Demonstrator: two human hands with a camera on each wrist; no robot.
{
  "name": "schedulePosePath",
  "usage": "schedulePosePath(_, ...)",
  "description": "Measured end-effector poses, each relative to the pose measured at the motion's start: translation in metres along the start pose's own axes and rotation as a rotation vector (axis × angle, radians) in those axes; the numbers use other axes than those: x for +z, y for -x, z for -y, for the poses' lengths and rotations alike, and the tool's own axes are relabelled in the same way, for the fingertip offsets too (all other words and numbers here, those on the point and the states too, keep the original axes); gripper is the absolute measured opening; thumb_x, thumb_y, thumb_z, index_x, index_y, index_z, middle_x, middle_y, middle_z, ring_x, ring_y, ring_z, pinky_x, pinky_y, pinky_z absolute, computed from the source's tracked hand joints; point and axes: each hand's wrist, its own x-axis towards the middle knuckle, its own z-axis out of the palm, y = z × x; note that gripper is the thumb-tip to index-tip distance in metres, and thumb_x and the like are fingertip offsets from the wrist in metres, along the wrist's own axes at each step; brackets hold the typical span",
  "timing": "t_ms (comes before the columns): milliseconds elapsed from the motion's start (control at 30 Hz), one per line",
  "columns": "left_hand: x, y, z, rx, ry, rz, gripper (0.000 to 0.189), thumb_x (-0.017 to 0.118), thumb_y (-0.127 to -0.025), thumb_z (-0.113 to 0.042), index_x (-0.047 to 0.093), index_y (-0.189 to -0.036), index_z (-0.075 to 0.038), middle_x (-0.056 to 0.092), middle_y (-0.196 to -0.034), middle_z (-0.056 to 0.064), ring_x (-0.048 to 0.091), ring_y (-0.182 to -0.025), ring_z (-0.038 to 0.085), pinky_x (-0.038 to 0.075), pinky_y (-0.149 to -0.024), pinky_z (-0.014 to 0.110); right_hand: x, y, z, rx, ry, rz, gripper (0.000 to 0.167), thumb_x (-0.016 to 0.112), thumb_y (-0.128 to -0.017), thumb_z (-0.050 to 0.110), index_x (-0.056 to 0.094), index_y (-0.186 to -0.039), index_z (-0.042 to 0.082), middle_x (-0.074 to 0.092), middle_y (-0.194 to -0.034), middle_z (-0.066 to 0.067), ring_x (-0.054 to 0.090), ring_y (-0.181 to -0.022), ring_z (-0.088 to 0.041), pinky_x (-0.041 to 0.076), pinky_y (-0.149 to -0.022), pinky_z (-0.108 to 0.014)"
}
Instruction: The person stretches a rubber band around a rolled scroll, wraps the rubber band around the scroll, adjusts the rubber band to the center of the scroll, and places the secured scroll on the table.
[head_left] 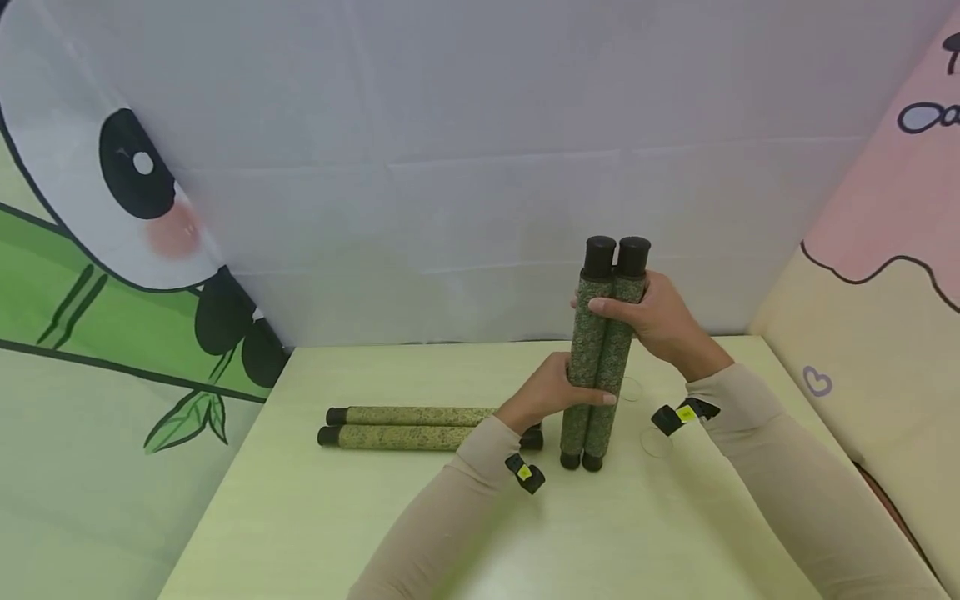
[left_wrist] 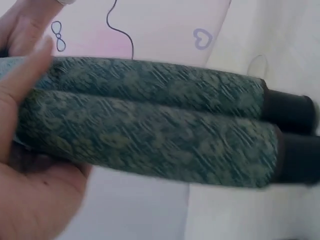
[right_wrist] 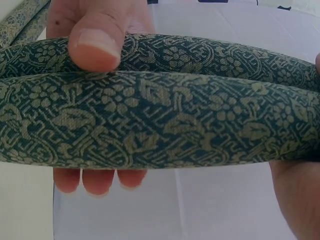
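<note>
Two rolled scrolls, a left one (head_left: 587, 354) and a right one (head_left: 615, 360), are held upright side by side, tops leaning slightly right. Both wear dark green floral brocade (right_wrist: 165, 125) and black end knobs (left_wrist: 300, 157). My left hand (head_left: 551, 390) grips the pair below the middle, thumb across the front. Higher up, my right hand (head_left: 663, 321) holds both just under the top knobs, its thumb over the front. In the right wrist view, the left fingertips (right_wrist: 97, 182) come out past the rolls' far side.
Two yellow-green patterned scrolls, a rear one (head_left: 420, 416) and a front one (head_left: 405, 437), lie side by side on the pale table (head_left: 285, 517), their right part behind my left wrist. Thin clear rings (head_left: 656, 443) lie to the right. A white backdrop (head_left: 450, 208) rises behind the table.
</note>
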Motion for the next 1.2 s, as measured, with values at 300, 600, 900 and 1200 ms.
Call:
schedulePosePath(300, -0.001, 0.007, 0.014, 0.079, 0.101, -0.039, 0.046, 0.079, -0.09, -0.014, 0.063, -0.134, -0.013, 0.07, -0.118, 0.001, 0.067, -0.108, 0.018, 0.055, -0.093, 0.035, 0.009, -0.007, -0.001, -0.001, 0.027, 0.042, 0.045, 0.072, -0.095, 0.007, 0.056, -0.137, 0.001, 0.071, -0.118, -0.015, 0.069, -0.11, -0.028, 0.055, -0.094, -0.04)
schedulePosePath(600, 0.002, 0.009, 0.021, 0.135, 0.167, -0.004, 0.044, 0.075, -0.093, -0.006, 0.062, -0.134, -0.005, 0.069, -0.123, 0.008, 0.065, -0.115, 0.02, 0.052, -0.1, 0.037, 0.012, -0.007, -0.002, -0.001, 0.083, 0.08, 0.045, 0.072, -0.096, 0.011, 0.057, -0.138, 0.003, 0.072, -0.118, -0.014, 0.068, -0.113, -0.027, 0.053, -0.097, -0.04)
schedulePosePath(900, 0.004, 0.012, 0.021, 0.138, 0.24, -0.002, 0.047, 0.073, -0.092, 0.0, 0.06, -0.137, -0.001, 0.069, -0.127, 0.012, 0.065, -0.118, 0.023, 0.052, -0.1, 0.039, 0.016, -0.006, -0.004, -0.013, 0.114, 0.094, 0.044, 0.072, -0.096, 0.015, 0.058, -0.137, 0.004, 0.071, -0.12, -0.014, 0.068, -0.114, -0.028, 0.053, -0.097, -0.041)
schedulePosePath(1200, 0.004, 0.013, 0.024, 0.151, 0.214, -0.016, 0.038, 0.074, -0.093, -0.005, 0.066, -0.131, -0.005, 0.071, -0.122, 0.009, 0.065, -0.118, 0.029, 0.052, -0.099, 0.039, -0.007, 0.006, -0.027, -0.054, 0.178, 0.065, 0.067, 0.069, -0.092, 0.058, 0.059, -0.136, 0.009, 0.062, -0.09, 0.003, 0.059, -0.077, -0.009, 0.053, -0.074, -0.026)
